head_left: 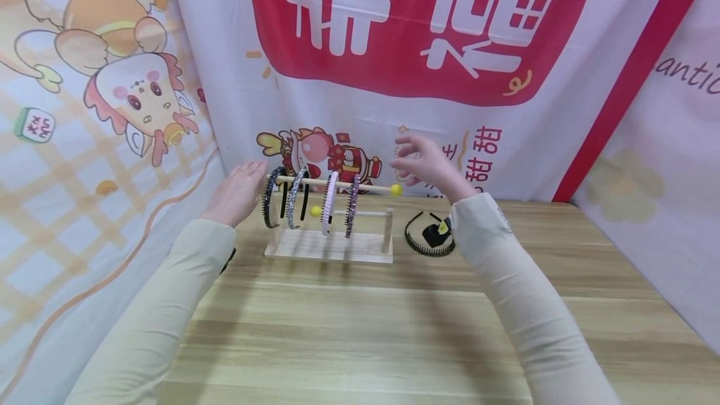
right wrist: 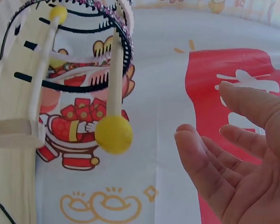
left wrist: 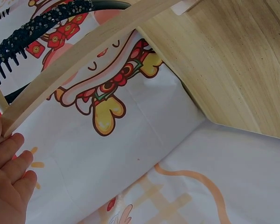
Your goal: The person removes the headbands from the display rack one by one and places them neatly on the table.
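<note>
A wooden headband stand [head_left: 329, 249] holds several headbands on its upper rod. From left to right hang a dark sequined headband [head_left: 269, 199], a silver glittery one [head_left: 292, 200], a pale pink one [head_left: 329, 204] and a purple-pink glittery one [head_left: 352, 206]. My left hand [head_left: 239, 192] is at the stand's left end, its fingertips against the top of the wooden upright [left wrist: 60, 65] in the left wrist view. Fingers spread and holding nothing, my right hand [head_left: 426, 166] hovers beside the yellow ball [right wrist: 114, 134] on the upper rod's end.
A black toothed headband [head_left: 422, 250] with a black ornament [head_left: 435, 235] lies on the wooden table [head_left: 349, 330], right of the stand. Another yellow ball [head_left: 315, 210] caps the lower rod. Printed cloth [head_left: 225, 99] hangs behind and along both sides.
</note>
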`<state>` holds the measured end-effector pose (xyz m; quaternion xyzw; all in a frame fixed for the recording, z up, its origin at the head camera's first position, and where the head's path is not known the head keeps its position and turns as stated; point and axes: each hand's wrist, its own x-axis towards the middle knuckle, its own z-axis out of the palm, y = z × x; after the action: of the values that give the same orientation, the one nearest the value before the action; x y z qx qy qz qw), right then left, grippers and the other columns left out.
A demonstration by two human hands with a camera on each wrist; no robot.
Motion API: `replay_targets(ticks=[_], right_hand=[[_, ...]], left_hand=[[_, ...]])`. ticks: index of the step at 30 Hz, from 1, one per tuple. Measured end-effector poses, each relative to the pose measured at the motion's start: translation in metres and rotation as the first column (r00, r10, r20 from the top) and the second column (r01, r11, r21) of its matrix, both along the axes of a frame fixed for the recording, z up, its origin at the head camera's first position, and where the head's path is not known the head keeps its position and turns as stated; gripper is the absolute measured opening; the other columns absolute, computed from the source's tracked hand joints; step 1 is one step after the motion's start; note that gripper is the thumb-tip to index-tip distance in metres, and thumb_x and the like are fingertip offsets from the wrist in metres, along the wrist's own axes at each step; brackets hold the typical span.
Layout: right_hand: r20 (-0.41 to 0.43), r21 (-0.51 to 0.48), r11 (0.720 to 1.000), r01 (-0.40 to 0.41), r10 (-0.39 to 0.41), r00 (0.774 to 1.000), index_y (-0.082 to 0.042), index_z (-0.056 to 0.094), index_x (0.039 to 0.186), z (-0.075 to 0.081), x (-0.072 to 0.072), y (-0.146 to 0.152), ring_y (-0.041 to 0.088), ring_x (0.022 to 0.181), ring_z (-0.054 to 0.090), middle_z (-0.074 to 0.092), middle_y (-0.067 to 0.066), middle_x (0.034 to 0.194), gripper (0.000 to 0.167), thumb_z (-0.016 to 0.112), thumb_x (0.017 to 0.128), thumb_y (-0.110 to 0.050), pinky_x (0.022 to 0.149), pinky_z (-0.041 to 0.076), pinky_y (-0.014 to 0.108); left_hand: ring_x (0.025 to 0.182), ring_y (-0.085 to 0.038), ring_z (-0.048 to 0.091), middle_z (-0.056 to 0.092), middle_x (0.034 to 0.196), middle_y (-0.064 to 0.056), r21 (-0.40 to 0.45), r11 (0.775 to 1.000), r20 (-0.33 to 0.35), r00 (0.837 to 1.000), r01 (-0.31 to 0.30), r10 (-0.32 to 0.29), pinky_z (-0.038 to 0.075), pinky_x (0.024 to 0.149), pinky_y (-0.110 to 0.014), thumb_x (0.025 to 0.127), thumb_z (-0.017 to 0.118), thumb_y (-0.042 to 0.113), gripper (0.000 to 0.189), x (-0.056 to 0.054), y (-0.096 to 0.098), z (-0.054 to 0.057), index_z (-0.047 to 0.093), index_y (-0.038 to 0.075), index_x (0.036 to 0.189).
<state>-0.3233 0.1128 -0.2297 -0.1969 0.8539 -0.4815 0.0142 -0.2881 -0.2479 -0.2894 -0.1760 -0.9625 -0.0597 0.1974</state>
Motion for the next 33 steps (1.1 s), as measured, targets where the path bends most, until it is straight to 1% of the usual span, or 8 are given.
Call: replay_targets(ticks=[3,8,11,14,18,23,26,33], right_hand=[[0.019,-0.004,1.000,-0.007,0.007,1.000,-0.010,0.039,0.137,-0.002,0.001,-0.008,0.034,0.087,0.060,0.048,0.016,0.122,0.057,0.065,0.087,-0.014,0.064,0.057,0.034],[0.044,0.007,1.000,-0.028,0.027,0.999,-0.012,0.037,0.139,-0.009,0.002,-0.021,0.032,0.087,0.061,0.042,0.017,0.130,0.062,0.067,0.085,-0.018,0.065,0.057,0.035],[0.054,0.021,0.999,-0.041,0.040,0.998,-0.014,0.035,0.140,-0.013,0.003,-0.029,0.030,0.085,0.061,0.041,0.016,0.132,0.065,0.068,0.084,-0.020,0.065,0.057,0.035],[0.073,0.021,0.999,-0.049,0.047,0.996,-0.016,0.035,0.141,-0.018,0.003,-0.037,0.028,0.083,0.061,0.042,0.014,0.132,0.067,0.070,0.083,-0.019,0.064,0.057,0.034],[0.111,0.015,0.998,-0.062,0.060,0.992,-0.016,0.034,0.141,-0.026,0.004,-0.046,0.029,0.083,0.061,0.041,0.015,0.132,0.069,0.071,0.082,-0.019,0.062,0.057,0.033],[0.151,0.013,0.997,-0.082,0.079,0.985,-0.017,0.035,0.140,-0.035,0.006,-0.055,0.031,0.081,0.061,0.039,0.016,0.133,0.068,0.071,0.082,-0.018,0.062,0.058,0.035],[0.159,0.011,0.996,-0.089,0.086,0.984,-0.018,0.037,0.139,-0.039,0.005,-0.059,0.030,0.078,0.062,0.039,0.014,0.133,0.067,0.071,0.082,-0.018,0.062,0.058,0.036],[0.158,0.031,0.995,-0.092,0.086,0.984,-0.016,0.038,0.138,-0.048,0.004,-0.067,0.026,0.072,0.062,0.045,0.013,0.128,0.064,0.070,0.082,-0.016,0.060,0.057,0.032]], left_hand=[[0.127,-0.043,0.030,0.036,0.135,-0.030,0.005,1.000,0.004,1.000,0.003,-0.003,0.016,0.110,-0.048,0.097,0.041,0.004,0.042,0.000,0.000,-0.001,0.033,-0.011,0.135],[0.126,-0.044,0.030,0.036,0.135,-0.031,0.006,1.000,0.001,1.000,0.008,-0.008,0.016,0.110,-0.048,0.097,0.040,0.005,0.042,-0.001,-0.001,-0.002,0.033,-0.012,0.134],[0.127,-0.044,0.030,0.036,0.135,-0.031,0.007,1.000,0.001,1.000,0.008,-0.008,0.016,0.110,-0.048,0.098,0.039,0.006,0.041,-0.002,-0.002,-0.003,0.033,-0.012,0.134],[0.127,-0.044,0.030,0.036,0.135,-0.031,0.008,1.000,0.004,1.000,0.006,-0.006,0.016,0.110,-0.048,0.098,0.039,0.006,0.042,-0.002,-0.002,-0.003,0.033,-0.012,0.135],[0.126,-0.044,0.030,0.036,0.135,-0.031,0.013,1.000,-0.001,1.000,0.008,-0.008,0.016,0.110,-0.049,0.098,0.039,0.006,0.041,-0.002,-0.002,-0.003,0.033,-0.012,0.135],[0.126,-0.044,0.031,0.036,0.135,-0.031,0.015,1.000,-0.004,1.000,0.012,-0.012,0.017,0.110,-0.049,0.098,0.039,0.006,0.041,-0.002,-0.003,-0.003,0.033,-0.012,0.135],[0.127,-0.044,0.030,0.036,0.135,-0.030,0.013,1.000,0.001,1.000,0.009,-0.010,0.016,0.110,-0.049,0.097,0.039,0.005,0.042,-0.002,-0.002,-0.003,0.032,-0.012,0.135],[0.128,-0.043,0.028,0.035,0.136,-0.030,0.016,1.000,0.016,1.000,0.005,-0.006,0.015,0.110,-0.048,0.098,0.038,0.006,0.042,-0.001,-0.001,-0.001,0.031,-0.012,0.135]])
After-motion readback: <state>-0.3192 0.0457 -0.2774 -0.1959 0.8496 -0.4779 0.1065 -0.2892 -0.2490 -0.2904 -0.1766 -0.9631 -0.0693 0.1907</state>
